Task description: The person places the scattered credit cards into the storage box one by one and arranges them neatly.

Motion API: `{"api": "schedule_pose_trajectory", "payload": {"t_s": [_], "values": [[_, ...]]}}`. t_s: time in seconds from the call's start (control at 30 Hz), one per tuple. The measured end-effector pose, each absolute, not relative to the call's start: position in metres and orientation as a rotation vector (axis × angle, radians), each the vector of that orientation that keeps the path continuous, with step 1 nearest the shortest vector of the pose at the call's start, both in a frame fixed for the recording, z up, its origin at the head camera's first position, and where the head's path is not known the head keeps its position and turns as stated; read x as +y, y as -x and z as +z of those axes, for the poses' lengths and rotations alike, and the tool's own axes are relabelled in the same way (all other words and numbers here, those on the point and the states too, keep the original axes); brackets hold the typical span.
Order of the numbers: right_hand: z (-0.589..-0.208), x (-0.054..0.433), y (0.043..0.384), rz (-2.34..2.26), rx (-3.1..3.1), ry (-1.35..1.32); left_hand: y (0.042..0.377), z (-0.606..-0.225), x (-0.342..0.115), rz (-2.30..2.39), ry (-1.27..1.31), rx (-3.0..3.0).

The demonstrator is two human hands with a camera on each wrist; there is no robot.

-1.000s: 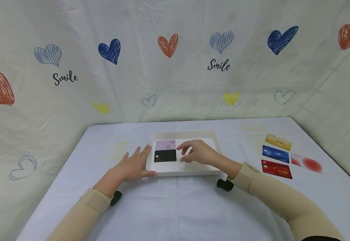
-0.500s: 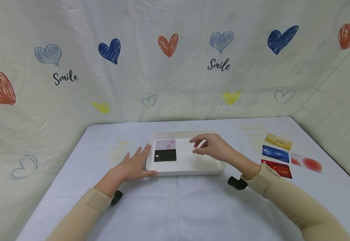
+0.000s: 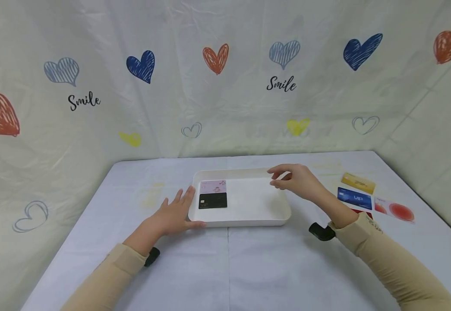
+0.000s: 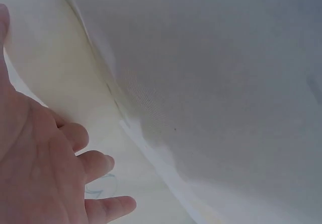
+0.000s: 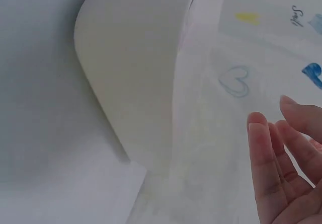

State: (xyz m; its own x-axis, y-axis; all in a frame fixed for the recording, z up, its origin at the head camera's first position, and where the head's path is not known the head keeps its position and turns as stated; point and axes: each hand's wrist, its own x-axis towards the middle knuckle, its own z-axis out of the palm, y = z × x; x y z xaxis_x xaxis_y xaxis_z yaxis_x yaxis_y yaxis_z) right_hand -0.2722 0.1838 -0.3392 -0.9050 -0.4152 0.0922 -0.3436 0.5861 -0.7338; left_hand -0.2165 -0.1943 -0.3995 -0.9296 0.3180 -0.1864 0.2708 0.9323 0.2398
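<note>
A white tray (image 3: pixel 256 201) sits in the middle of the table, with a pink card (image 3: pixel 213 186) and a black VIP card (image 3: pixel 212 201) lying in its left part, one above the other. My left hand (image 3: pixel 171 214) rests at the tray's left edge, fingers spread and straight. Above the tray's right edge hovers my right hand (image 3: pixel 296 181), its fingers loosely bent and nothing between them. The right wrist view shows the same right hand (image 5: pixel 289 171) with thumb and fingertips apart, beside the tray's wall (image 5: pixel 133 68).
At the right of the table lie a gold card (image 3: pixel 358 182), a blue VIP card (image 3: pixel 354 198), a white card with red circles (image 3: pixel 395 210) and a red card (image 3: pixel 367 213), partly covered by my right wrist. A heart-printed curtain (image 3: pixel 244 103) hangs behind the table.
My right hand has moved rightward, from beside the two cards in the tray to over the tray's right edge. The left hand has hardly moved, and the cards lie as before.
</note>
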Motion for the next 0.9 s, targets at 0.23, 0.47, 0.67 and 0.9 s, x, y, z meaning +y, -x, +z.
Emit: {"api": "schedule_pose_trajectory", "payload": {"t_s": [0.23, 0.47, 0.67, 0.9], "values": [[-0.342, 0.207, 0.282, -1.223, 2.814, 0.519, 0.215, -0.396, -0.192, 0.275, -0.437, 2.875], [-0.341, 0.230, 0.287, -1.257, 2.862, 0.381, 0.215, -0.398, -0.193, 0.245, -0.454, 2.889], [-0.347, 0.247, 0.293, -1.227, 2.925, 0.334, 0.215, -0.397, -0.194, 0.249, -0.450, 2.887], [-0.356, 0.269, 0.297, -1.197, 2.968, 0.298, 0.215, -0.398, -0.193, 0.246, -0.455, 2.886]]}}
